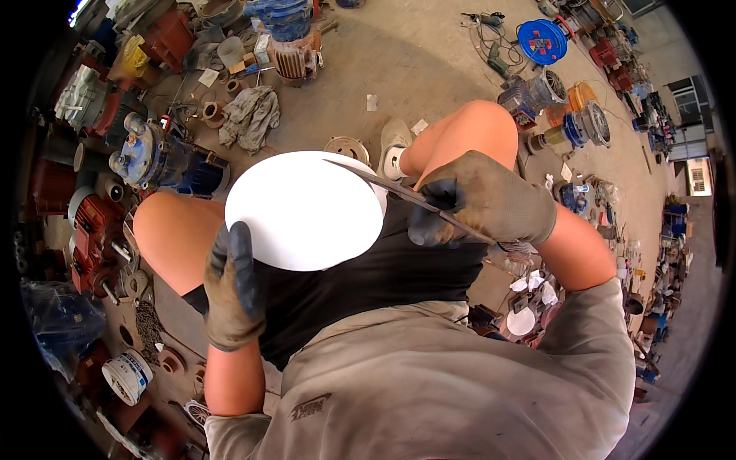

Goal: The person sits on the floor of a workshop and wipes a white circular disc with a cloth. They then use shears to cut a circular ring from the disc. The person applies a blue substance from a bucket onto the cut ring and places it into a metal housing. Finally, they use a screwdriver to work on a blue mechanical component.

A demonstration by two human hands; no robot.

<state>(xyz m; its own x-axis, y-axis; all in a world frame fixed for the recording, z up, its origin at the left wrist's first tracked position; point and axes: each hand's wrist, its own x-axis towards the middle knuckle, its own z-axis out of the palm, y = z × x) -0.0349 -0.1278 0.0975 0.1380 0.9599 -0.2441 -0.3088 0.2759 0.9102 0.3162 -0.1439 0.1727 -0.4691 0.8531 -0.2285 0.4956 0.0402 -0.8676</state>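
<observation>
The left gloved hand (pixel 234 295) pinches the near-left edge of a round white disc (pixel 307 208), which is ahead and right of that grip, over the lap. The right gloved hand (pixel 487 198) is closed around a narrow dark metal tool (pixel 369 179), its tip over the disc's far side. Left of the left grip is a white bucket (pixel 126 377); its contents cannot be made out.

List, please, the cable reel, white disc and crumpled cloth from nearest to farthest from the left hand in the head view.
1. White disc: at the left hand.
2. Crumpled cloth: on the floor ahead.
3. Cable reel: farther off, ahead right.
</observation>
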